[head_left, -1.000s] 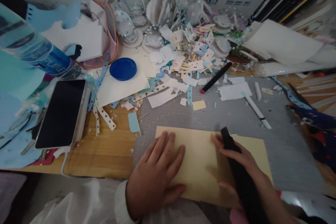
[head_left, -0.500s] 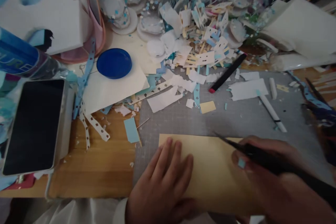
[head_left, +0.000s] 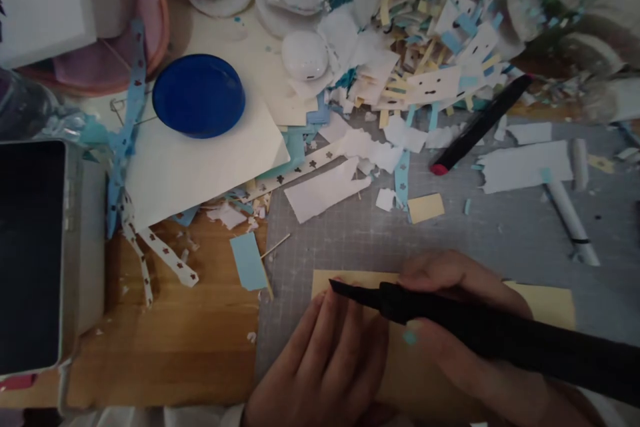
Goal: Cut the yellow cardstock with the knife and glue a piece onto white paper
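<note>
A sheet of yellow paper (head_left: 547, 303) lies at the front of the grey cutting mat (head_left: 350, 247). My left hand (head_left: 325, 360) rests flat on its left part, fingers stretched out. In my right hand (head_left: 465, 300) is a black craft knife (head_left: 475, 327), held almost level above the paper. The slanted dark blade points left, over the fingertips of my left hand; whether it touches them I cannot tell. A small light-blue bit (head_left: 410, 337) shows by the right fingers. Both hands and the knife hide much of the sheet.
A black pen (head_left: 480, 123) and paper scraps (head_left: 325, 190) lie on the mat, with piled cut paper (head_left: 425, 87) behind. At left are a blue round lid (head_left: 199, 95), a phone (head_left: 30, 253) and a light-blue paper piece (head_left: 249, 260). A white pen (head_left: 573, 223) lies at right.
The craft knife has moved left with my right hand, its tip now over my left fingers. My left hand stays on the paper. The view has shifted closer to the mat.
</note>
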A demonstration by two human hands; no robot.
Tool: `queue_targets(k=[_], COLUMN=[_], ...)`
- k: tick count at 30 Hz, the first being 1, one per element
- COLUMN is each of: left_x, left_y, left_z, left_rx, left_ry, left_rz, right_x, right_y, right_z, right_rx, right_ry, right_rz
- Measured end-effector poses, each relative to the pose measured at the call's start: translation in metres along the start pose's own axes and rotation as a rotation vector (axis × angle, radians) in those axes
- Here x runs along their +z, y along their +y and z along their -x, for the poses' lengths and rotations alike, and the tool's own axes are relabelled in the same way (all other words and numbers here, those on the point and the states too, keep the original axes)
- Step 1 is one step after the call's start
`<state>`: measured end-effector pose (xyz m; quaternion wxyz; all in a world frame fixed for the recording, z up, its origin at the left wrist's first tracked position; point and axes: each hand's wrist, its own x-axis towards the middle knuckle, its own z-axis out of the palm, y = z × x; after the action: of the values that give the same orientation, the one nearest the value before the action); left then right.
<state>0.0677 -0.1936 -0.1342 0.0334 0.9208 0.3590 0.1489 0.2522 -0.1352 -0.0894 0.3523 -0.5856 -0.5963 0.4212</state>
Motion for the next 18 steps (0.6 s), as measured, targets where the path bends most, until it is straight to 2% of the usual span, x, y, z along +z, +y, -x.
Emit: queue_targets(k=[4,7,13,18], left_x=[-0.0026,-0.0018,-0.0017,-0.0045], left_y=[0.0009,0.0003,-0.0002,0.0010], left_z=[-0.0006,-0.0005,-0.0007,-0.0006], left_rx=[-0.031,-0.029,-0.011,-0.030], left_ry=[-0.061,-0.048,-0.043,-0.096], left_rz=[0.015,0.023,0.014,0.026], right_x=[-0.0008,-0.0008,0.0042,0.0044], right_y=[0.0034,0.0024,0.0005,0.0019], right_z=[0.0003,-0.0006,-0.0013,0.0028], right_rx=[-0.077,-0.093,-0.064,-0.053], right_ry=[0.004,0.014,0.015,0.026], right_rz=[0.051,0.074,0.067,0.096])
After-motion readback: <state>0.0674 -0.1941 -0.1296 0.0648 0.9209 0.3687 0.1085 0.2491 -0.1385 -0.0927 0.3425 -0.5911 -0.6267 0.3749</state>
